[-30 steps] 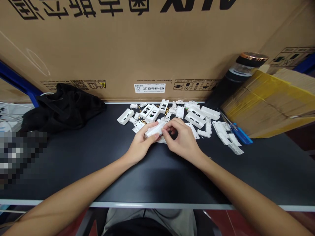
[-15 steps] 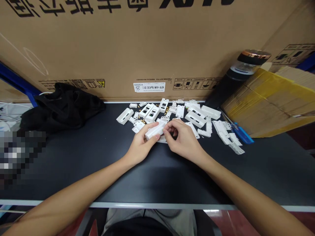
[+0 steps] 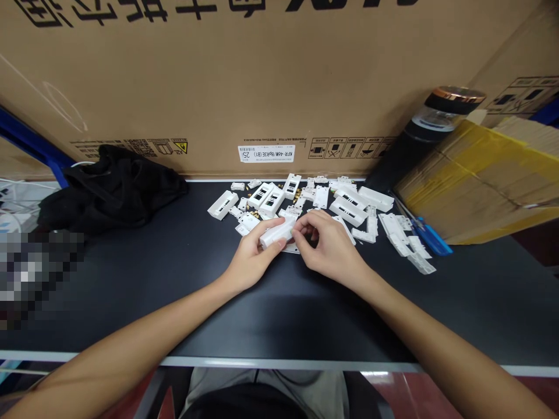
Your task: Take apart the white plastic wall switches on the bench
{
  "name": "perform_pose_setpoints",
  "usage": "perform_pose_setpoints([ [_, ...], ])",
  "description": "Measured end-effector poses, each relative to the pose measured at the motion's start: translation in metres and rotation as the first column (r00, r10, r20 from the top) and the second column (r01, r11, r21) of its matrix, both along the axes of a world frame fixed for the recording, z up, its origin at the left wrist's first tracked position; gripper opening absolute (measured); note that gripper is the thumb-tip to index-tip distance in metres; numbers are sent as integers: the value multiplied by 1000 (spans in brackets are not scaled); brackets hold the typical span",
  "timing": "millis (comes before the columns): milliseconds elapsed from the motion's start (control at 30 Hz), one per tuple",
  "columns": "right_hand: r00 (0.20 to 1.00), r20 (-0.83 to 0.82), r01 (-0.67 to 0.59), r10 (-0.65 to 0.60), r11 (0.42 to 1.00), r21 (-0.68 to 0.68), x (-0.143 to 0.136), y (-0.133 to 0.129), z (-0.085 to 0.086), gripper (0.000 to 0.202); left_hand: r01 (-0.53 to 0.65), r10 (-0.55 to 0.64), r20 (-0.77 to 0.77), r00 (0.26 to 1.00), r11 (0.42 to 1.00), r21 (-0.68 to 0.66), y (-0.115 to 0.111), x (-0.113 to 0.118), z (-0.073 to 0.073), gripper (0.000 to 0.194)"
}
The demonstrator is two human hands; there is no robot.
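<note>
White case (image 3: 273, 235) held over the black table (image 3: 279, 323). Left hand (image 3: 251, 251) clasps it, thumb on near side; a firm hold seems best. Right hand (image 3: 326, 243) pinched narrow at its right end; cannot tell what's gripped. Light, straight fingertip pressure advisable. Loose white parts (image 3: 348, 211) just beyond.

Two hands (image 3: 253, 257), one held casing (image 3: 275, 234)

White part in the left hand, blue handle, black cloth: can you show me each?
White part (image 3: 275, 233): head view, on its upper face.
Blue handle (image 3: 433, 237): head view, on its middle.
Black cloth (image 3: 120, 189): head view, on its folds.
</note>
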State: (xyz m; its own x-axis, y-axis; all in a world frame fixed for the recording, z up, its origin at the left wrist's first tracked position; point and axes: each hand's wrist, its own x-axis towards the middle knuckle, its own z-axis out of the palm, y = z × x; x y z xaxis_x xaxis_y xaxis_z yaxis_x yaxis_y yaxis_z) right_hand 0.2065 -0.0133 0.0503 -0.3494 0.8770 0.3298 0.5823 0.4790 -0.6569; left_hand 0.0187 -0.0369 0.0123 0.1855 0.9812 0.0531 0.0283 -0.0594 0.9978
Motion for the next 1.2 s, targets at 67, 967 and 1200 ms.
perform_pose_setpoints([
  [67, 1000, 18, -5, 5, 999, 44, 0, -1, 0, 9, 3, -3, -1, 1000, 1000, 5, 0, 0, 1, 41],
  [967, 998, -44, -42, 38, 994, -100, 3, 0, 5, 5, 25, -24, 52, 998, 1000, -19, 1, 2, 0, 41],
  [1200, 998, -38, -43, 40, 995, -92, 3, 1, 5, 6, 48, -40, 120, 992, 997, -64, 0, 2, 1, 43],
])
